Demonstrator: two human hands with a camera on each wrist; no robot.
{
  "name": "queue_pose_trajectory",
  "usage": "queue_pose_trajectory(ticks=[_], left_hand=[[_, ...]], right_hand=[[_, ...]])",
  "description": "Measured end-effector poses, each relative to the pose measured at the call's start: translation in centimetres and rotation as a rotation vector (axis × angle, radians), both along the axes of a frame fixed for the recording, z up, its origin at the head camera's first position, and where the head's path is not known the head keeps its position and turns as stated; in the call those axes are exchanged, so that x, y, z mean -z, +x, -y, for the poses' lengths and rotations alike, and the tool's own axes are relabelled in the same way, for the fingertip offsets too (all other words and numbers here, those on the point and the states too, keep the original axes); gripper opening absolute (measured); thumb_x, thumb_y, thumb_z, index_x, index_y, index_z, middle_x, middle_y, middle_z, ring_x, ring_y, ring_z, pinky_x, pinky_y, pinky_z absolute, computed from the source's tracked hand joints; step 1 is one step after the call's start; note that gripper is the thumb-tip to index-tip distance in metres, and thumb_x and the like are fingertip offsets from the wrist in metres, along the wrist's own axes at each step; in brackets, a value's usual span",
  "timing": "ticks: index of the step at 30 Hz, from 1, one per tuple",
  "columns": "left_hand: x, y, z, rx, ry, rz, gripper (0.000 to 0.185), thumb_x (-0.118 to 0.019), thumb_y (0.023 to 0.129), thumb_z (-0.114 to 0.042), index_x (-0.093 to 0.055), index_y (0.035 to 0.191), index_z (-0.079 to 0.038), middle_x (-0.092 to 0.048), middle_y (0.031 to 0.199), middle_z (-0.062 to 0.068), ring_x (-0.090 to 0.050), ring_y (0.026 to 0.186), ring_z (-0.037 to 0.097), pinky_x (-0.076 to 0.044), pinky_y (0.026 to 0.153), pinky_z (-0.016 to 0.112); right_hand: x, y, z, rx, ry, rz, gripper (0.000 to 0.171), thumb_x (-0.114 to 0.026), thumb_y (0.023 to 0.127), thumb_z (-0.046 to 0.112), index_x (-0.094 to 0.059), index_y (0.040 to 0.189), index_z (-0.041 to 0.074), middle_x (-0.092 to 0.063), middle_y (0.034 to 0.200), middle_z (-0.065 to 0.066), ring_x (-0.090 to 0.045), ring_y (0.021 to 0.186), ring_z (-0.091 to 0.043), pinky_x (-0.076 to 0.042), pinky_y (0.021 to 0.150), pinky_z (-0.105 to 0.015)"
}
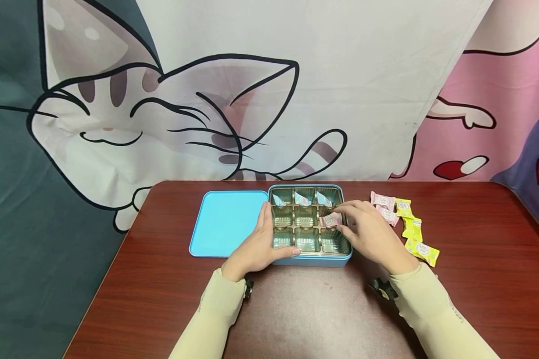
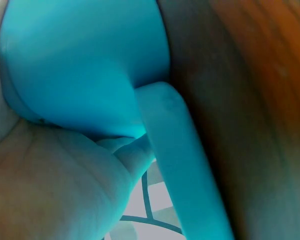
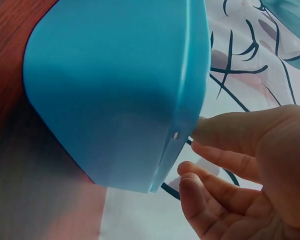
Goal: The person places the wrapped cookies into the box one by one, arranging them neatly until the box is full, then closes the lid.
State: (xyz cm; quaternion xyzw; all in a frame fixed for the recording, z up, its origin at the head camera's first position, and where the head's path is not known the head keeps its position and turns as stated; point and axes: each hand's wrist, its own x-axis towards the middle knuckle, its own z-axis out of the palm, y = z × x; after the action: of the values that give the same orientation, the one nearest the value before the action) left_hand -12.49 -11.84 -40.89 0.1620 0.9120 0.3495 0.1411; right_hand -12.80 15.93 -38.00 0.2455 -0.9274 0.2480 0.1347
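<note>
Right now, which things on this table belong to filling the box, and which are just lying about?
In use: blue tin box with gold nine-cell tray; pink wrapped candy in right hand; left hand steadying box; loose pink and yellow candies.
Lying about: blue lid; cat-print curtain.

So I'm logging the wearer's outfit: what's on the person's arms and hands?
Both arms wear long pale yellow-green sleeves, left sleeve and right sleeve. A small black wrist-mounted device sits at each cuff. The hands are bare, with no gloves.

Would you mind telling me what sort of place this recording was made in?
Probably a room at home or a small staged corner: a reddish wooden table stands against a cartoon-cat cloth backdrop, with a blue sweet tin and wrapped candies on it.
</note>
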Motion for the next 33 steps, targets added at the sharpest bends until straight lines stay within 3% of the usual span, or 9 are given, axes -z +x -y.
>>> queue_pose_trajectory(ticks=[11, 21, 28, 33], left_hand=[[0.0, 0.0, 0.0, -0.001, 0.0, 0.004, 0.129, -0.073, 0.084, -0.062, 0.019, 0.158, -0.008, 0.023, 0.165, 0.012, 0.0, 0.152, 0.023, -0.03, 0.116, 0.044], [0.2, 0.0, 0.1, 0.0, -0.004, -0.001, 0.129, -0.072, 0.084, -0.062, 0.019, 0.158, -0.008, 0.023, 0.165, 0.012, -0.003, 0.152, 0.025, -0.031, 0.115, 0.044], [0.2, 0.0, 0.1, 0.003, -0.008, 0.0, 0.129, -0.072, 0.085, -0.063, 0.019, 0.158, -0.008, 0.022, 0.165, 0.013, -0.002, 0.152, 0.025, -0.03, 0.116, 0.044], [0.0, 0.0, 0.0, 0.002, -0.01, 0.004, 0.129, -0.072, 0.085, -0.063, 0.019, 0.158, -0.008, 0.022, 0.165, 0.013, 0.0, 0.152, 0.024, -0.029, 0.116, 0.044]], right_hand=[[0.0, 0.4, -1.3, 0.035, -0.031, -0.011, 0.03, -0.076, 0.087, 0.005, -0.069, 0.115, -0.003, -0.066, 0.115, -0.017, -0.06, 0.105, -0.034, -0.05, 0.085, -0.051], [0.7, 0.4, -2.9, 0.068, -0.016, 0.004, 0.038, -0.075, 0.086, 0.005, -0.065, 0.121, -0.004, -0.064, 0.118, -0.02, -0.058, 0.112, -0.04, -0.043, 0.096, -0.055], [1.0, -0.1, -4.1, 0.09, 0.003, -0.003, 0.037, -0.075, 0.083, 0.001, -0.065, 0.118, -0.007, -0.064, 0.114, -0.024, -0.059, 0.095, -0.037, -0.046, 0.086, -0.053], [1.4, -0.5, -5.0, 0.097, 0.025, -0.005, 0.04, -0.076, 0.081, 0.001, -0.063, 0.117, -0.011, -0.064, 0.114, -0.03, -0.057, 0.108, -0.045, -0.043, 0.096, -0.057]])
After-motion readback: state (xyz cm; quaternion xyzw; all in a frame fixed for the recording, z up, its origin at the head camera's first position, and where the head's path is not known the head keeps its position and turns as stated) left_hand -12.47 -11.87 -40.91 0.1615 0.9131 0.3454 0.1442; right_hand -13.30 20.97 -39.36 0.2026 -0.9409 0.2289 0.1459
